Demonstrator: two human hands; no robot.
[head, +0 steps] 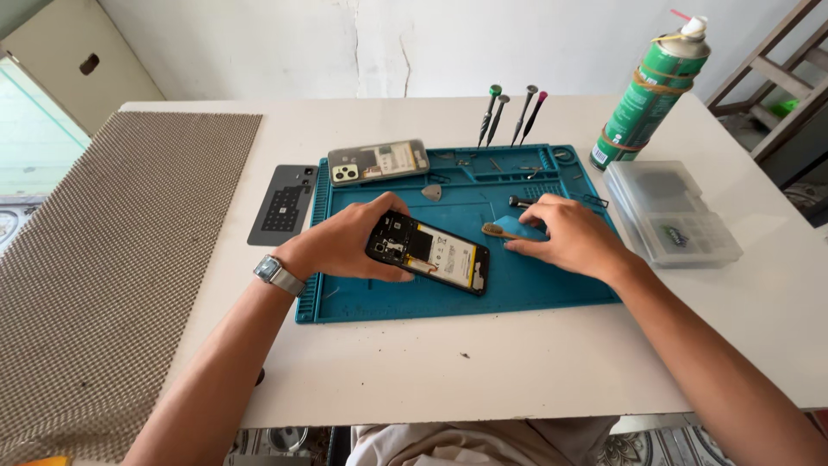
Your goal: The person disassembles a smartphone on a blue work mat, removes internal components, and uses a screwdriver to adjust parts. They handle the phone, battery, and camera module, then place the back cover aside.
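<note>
Teal silicone work mat (535, 289) lies under both your hands. Your left hand (349, 242) grips an opened phone (427, 252), back cover off, held tilted just above the mat. Your right hand (569, 237) closes on a brown-handled brush (498, 230) beside the phone.

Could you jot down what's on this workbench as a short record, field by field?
Surface: white table with a blue work mat
Left hand: holds an opened phone, insides showing, above the mat
Right hand: rests on the mat at a wooden-handled brush
Left wrist: metal watch
Back of mat: second phone; four screwdrivers standing upright
Right side: green spray can; clear plastic box
Left side: dark back cover; woven mat
</note>
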